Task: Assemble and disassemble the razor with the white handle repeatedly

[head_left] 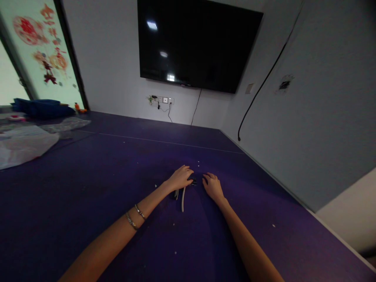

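Observation:
My left hand (180,178) is low over the purple tabletop (152,243), its fingers bent over a small dark object (194,182) that shows past the thumb. Most of that object is hidden under the hand, so its kind is unclear. From beneath the palm a thin, pale, curved strip (183,200) extends toward me. Beside it lies a short dark piece with a light edge (176,194). A small gap to the right of the dark object separates it from my right hand (213,186), which rests with loosely bent fingers, thumb apart, and no object visible in it.
White scraps (273,225) dot the tabletop. Clear plastic bags (28,143) and dark blue cloth (42,107) lie at the far left. A black cable (264,80) hangs down the right wall. A television (199,43) is mounted above wall sockets (165,100).

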Motion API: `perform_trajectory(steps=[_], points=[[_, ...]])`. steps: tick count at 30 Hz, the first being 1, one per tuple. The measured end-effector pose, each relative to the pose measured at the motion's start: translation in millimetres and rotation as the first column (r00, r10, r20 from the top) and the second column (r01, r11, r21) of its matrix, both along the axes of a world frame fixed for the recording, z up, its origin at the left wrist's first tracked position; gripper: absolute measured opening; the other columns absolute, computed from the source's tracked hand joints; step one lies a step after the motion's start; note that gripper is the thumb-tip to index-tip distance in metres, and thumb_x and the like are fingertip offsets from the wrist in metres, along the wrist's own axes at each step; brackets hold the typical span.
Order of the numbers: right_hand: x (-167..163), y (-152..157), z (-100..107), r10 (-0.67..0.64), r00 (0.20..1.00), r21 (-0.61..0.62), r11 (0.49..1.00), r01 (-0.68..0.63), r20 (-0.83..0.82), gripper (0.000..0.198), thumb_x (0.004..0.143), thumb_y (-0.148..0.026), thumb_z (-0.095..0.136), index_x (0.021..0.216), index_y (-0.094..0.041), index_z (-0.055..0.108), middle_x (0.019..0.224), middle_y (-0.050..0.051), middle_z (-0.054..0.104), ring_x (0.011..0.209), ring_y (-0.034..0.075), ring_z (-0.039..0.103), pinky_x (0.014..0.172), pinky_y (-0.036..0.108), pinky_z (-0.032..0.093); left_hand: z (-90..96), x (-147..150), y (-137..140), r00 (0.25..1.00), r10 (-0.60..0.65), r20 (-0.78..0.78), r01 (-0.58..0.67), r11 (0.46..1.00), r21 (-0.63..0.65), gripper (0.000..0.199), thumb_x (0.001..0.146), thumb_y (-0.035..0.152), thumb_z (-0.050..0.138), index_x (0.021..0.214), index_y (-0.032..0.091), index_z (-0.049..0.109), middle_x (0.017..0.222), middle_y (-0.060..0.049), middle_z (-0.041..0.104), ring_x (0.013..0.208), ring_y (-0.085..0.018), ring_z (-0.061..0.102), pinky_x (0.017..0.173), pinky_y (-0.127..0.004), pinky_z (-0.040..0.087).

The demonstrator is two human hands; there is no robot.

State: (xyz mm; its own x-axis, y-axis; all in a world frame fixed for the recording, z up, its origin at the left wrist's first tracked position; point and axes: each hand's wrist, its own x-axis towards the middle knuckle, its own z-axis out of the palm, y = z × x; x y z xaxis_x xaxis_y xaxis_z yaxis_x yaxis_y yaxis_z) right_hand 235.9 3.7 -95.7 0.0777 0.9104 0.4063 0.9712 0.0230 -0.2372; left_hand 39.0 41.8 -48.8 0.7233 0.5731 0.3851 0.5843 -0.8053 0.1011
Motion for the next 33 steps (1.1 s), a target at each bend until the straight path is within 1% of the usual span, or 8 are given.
perform_trajectory(steps=[3, 6, 8, 11, 14, 18, 25, 33], points=[[-1, 1, -2, -0.020, 1.000, -0.023, 1.000, 0.020, 0.008, 0.036, 0.087, -0.028, 0.040, 0.113, -0.017, 0.063, 0.120, 0.012, 0.058, 0.110, 0.023, 0.050, 0.092, 0.033, 0.037, 14.1, -1, -8, 0.998, 0.032, 0.050, -0.032, 0.999, -0.004, 0.027, 0.083, 0.022, 0.051, 0.107, 0.013, 0.058, 0.113, -0.010, 0.061, 0.119, -0.022, 0.046, 0.103, -0.035, 0.032], [0, 3, -3, -0.022, 1.000, -0.020, 1.000, 0.022, 0.007, 0.036, 0.086, -0.029, 0.041, 0.110, -0.017, 0.064, 0.118, 0.013, 0.059, 0.109, 0.023, 0.052, 0.092, 0.034, 0.037, 30.0, -5, -21, 0.993, 0.072, 0.090, -0.070, 0.997, -0.028, 0.020, 0.084, 0.020, 0.046, 0.096, 0.016, 0.061, 0.103, -0.008, 0.064, 0.108, -0.020, 0.052, 0.095, -0.032, 0.039], [1, 4, -4, -0.020, 1.000, -0.009, 1.000, 0.020, 0.004, 0.036, 0.086, -0.029, 0.041, 0.110, -0.017, 0.065, 0.118, 0.013, 0.060, 0.108, 0.024, 0.052, 0.092, 0.034, 0.037, 38.4, -8, -30, 0.987, 0.145, 0.067, -0.140, 0.988, -0.071, 0.019, 0.085, 0.020, 0.043, 0.089, 0.017, 0.062, 0.093, -0.007, 0.065, 0.099, -0.019, 0.056, 0.088, -0.031, 0.044], [2, 4, -5, -0.013, 1.000, 0.002, 1.000, 0.013, -0.005, 0.036, 0.086, -0.029, 0.042, 0.110, -0.017, 0.065, 0.119, 0.013, 0.060, 0.109, 0.025, 0.052, 0.091, 0.035, 0.038, 43.4, -16, -40, 0.961, 0.275, -0.008, -0.273, 0.949, -0.157, 0.022, 0.085, 0.026, 0.041, 0.089, 0.018, 0.061, 0.090, -0.007, 0.065, 0.087, -0.019, 0.060, 0.078, -0.031, 0.047], [2, 4, -5, -0.008, 1.000, -0.004, 1.000, 0.008, -0.006, 0.036, 0.086, -0.028, 0.042, 0.111, -0.017, 0.065, 0.119, 0.014, 0.059, 0.110, 0.025, 0.052, 0.092, 0.035, 0.038, 38.6, -26, -45, 0.924, 0.364, -0.115, -0.380, 0.900, -0.211, 0.025, 0.084, 0.032, 0.042, 0.088, 0.017, 0.062, 0.087, -0.009, 0.066, 0.081, -0.021, 0.063, 0.073, -0.033, 0.048], [2, 5, -7, -0.009, 1.000, -0.017, 1.000, 0.009, 0.009, 0.037, 0.086, -0.027, 0.041, 0.111, -0.016, 0.064, 0.119, 0.014, 0.059, 0.110, 0.025, 0.052, 0.092, 0.035, 0.037, 24.6, -39, -49, 0.892, 0.396, -0.217, -0.441, 0.865, -0.239, 0.028, 0.082, 0.036, 0.046, 0.082, 0.016, 0.065, 0.086, -0.012, 0.067, 0.082, -0.026, 0.065, 0.070, -0.037, 0.050], [2, 7, -9, -0.023, 1.000, -0.021, 1.000, 0.023, 0.011, 0.037, 0.085, -0.026, 0.041, 0.113, -0.016, 0.064, 0.121, 0.013, 0.059, 0.111, 0.024, 0.052, 0.094, 0.034, 0.037, 4.8, -39, -54, 0.867, 0.424, -0.260, -0.491, 0.815, -0.308, 0.036, 0.077, 0.049, 0.052, 0.087, 0.017, 0.066, 0.092, -0.013, 0.068, 0.089, -0.028, 0.065, 0.076, -0.039, 0.050], [2, 7, -8, -0.017, 1.000, -0.018, 1.000, 0.017, -0.002, 0.037, 0.084, -0.024, 0.041, 0.113, -0.016, 0.064, 0.121, 0.014, 0.058, 0.113, 0.024, 0.051, 0.094, 0.036, 0.037, -2.1, -35, -54, 0.863, 0.446, -0.237, -0.502, 0.808, -0.307, 0.031, 0.080, 0.041, 0.048, 0.086, 0.017, 0.067, 0.091, -0.013, 0.069, 0.088, -0.029, 0.065, 0.074, -0.039, 0.050]])
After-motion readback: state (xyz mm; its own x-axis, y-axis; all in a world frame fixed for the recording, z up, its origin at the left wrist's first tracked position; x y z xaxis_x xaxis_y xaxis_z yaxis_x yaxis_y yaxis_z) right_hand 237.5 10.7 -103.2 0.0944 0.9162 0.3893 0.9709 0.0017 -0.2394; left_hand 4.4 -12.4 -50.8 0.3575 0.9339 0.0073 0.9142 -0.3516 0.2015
